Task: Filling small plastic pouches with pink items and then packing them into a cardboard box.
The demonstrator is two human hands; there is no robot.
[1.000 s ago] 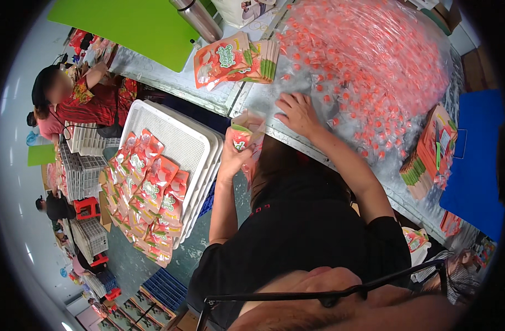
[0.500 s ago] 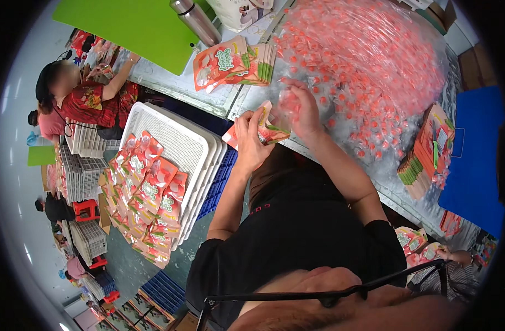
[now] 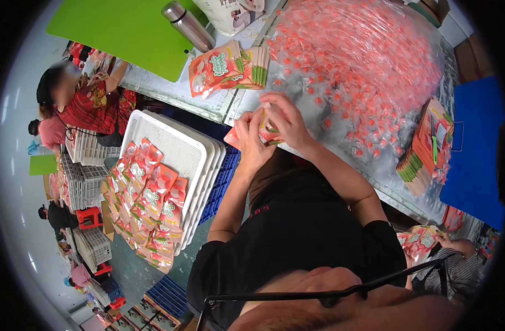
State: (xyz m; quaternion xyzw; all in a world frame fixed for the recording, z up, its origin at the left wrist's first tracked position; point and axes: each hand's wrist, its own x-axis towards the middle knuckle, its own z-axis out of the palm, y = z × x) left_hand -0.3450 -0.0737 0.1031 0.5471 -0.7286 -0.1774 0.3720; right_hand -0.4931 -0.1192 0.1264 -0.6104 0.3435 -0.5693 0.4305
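Over the table's front edge, my left hand (image 3: pixel 251 142) is closed around a red and pink printed pouch (image 3: pixel 232 138), held with its mouth up. My right hand (image 3: pixel 288 122) is bent over that mouth with curled fingers. What lies inside those fingers is hidden. To the right, a heap of small clear-wrapped sweets with red-orange centres (image 3: pixel 363 71) spreads over the table. Beyond my hands lies a fanned stack of flat pouches (image 3: pixel 216 69). Left of me, filled pouches (image 3: pixel 153 196) are piled on a white perforated tray (image 3: pixel 200 151).
A steel flask (image 3: pixel 192 27) and a white bag (image 3: pixel 230 14) stand at the back beside a green board (image 3: pixel 120 33). More pouches (image 3: pixel 429 143) with a green-handled tool lie at right, near a blue panel (image 3: pixel 476 154). Co-workers are at left (image 3: pixel 92 105) and lower right (image 3: pixel 448 265).
My right hand has moved left from beside the sweets to the pouch mouth, and the clear-wrapped sweets it carried no longer show. My left hand still holds the pouch.
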